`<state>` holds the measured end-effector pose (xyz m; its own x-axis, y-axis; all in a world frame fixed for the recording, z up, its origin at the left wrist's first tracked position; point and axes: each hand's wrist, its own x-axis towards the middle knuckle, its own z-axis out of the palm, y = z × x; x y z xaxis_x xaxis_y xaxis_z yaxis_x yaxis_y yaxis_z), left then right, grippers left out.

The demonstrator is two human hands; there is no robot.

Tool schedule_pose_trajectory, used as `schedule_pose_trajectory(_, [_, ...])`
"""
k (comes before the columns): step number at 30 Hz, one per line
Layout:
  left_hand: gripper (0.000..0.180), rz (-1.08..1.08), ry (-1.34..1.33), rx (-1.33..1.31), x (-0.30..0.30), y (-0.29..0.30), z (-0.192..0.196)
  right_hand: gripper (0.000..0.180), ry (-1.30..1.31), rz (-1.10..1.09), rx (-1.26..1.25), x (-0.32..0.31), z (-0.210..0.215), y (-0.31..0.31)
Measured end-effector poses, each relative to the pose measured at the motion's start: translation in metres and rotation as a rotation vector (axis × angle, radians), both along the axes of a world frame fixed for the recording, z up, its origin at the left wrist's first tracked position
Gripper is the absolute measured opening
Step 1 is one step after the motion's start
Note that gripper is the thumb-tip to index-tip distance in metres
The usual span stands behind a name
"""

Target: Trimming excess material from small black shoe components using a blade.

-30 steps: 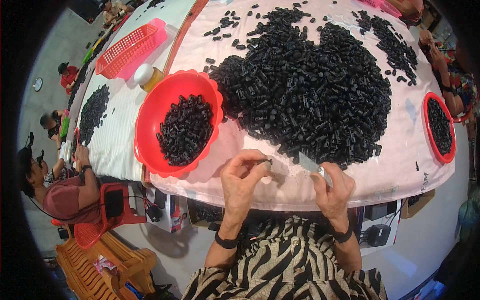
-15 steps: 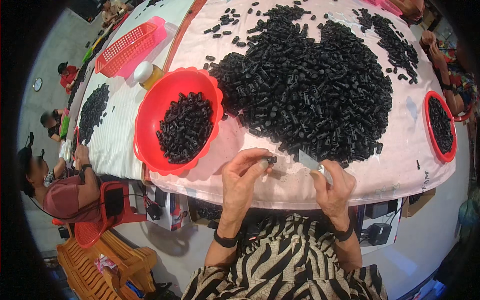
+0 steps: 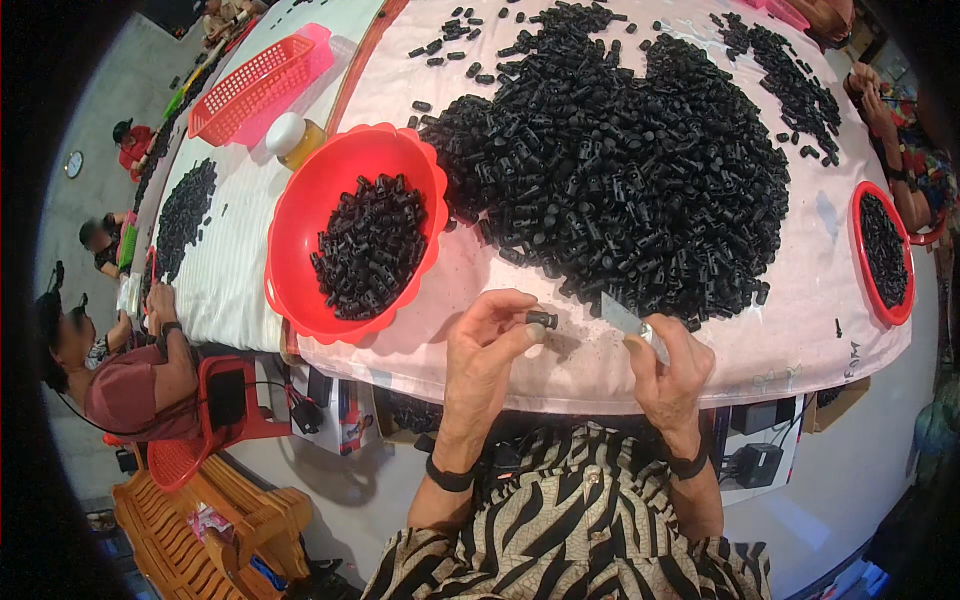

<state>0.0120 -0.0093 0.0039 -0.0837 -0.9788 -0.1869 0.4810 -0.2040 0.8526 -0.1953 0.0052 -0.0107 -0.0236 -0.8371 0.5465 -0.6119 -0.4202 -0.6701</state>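
Between the thumb and fingers of my left hand (image 3: 484,345) is a small black cylindrical plastic part (image 3: 541,319), held near the table's front edge. My right hand (image 3: 672,370) grips a flat blade (image 3: 620,315), its broad silvery end pointing up and left, toward the heap; most of its handle is hidden by my fingers. The two hands are apart, with the part and the blade not touching. Just beyond them spreads a large heap of similar black parts (image 3: 620,170). Left of my left hand stands a red scalloped bowl (image 3: 290,250) with many black parts in it.
A white-capped jar (image 3: 292,138) and a pink-red mesh basket (image 3: 255,88) stand beyond the bowl. At right is a red-rimmed basket (image 3: 857,235) of black parts, near another person's arm (image 3: 895,140). A person (image 3: 140,385) sits at left by a red chair (image 3: 225,400).
The black part in my left hand has turned and now shows more of its length past the fingertips. The blade has tilted slightly more upright; both hands stay nearly in place.
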Motion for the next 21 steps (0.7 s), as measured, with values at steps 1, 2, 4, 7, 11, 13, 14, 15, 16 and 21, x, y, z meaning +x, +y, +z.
schedule_pose_trajectory(1, [0.023,-0.004,0.004,-0.009,0.000,0.000,0.000,0.023,0.000,0.000,0.001,0.000,0.000,0.000])
schedule_pose_trajectory(2, [0.023,-0.005,0.005,-0.009,-0.001,-0.001,0.003,0.023,0.000,-0.001,0.002,0.000,0.000,-0.001])
schedule_pose_trajectory(4, [0.023,-0.004,0.095,0.047,-0.004,-0.003,0.012,0.023,0.005,0.000,-0.021,-0.001,-0.001,-0.001])
schedule_pose_trajectory(7, [0.019,-0.004,0.111,0.031,-0.005,-0.002,0.015,0.023,0.011,-0.002,-0.017,0.000,-0.002,-0.001])
schedule_pose_trajectory(11, [0.019,-0.027,0.114,0.018,-0.003,-0.002,0.009,0.023,0.025,-0.007,-0.010,0.000,0.000,-0.001])
schedule_pose_trajectory(13, [0.021,-0.050,0.134,0.011,-0.003,-0.001,0.007,0.023,0.032,-0.005,-0.004,0.000,0.001,-0.001])
schedule_pose_trajectory(14, [0.021,-0.051,0.134,0.011,-0.003,-0.001,0.005,0.023,0.032,-0.005,-0.003,0.000,0.001,-0.001])
schedule_pose_trajectory(15, [0.020,-0.045,0.140,0.000,-0.003,-0.001,0.004,0.023,0.034,-0.008,-0.003,0.000,0.001,-0.001])
schedule_pose_trajectory(16, [0.020,-0.038,0.147,-0.011,-0.004,-0.001,0.003,0.023,0.036,-0.011,-0.003,0.001,0.001,-0.001])
schedule_pose_trajectory(21, [0.021,-0.032,0.121,0.027,-0.005,0.000,0.006,0.023,0.035,-0.011,-0.030,0.000,-0.001,-0.002])
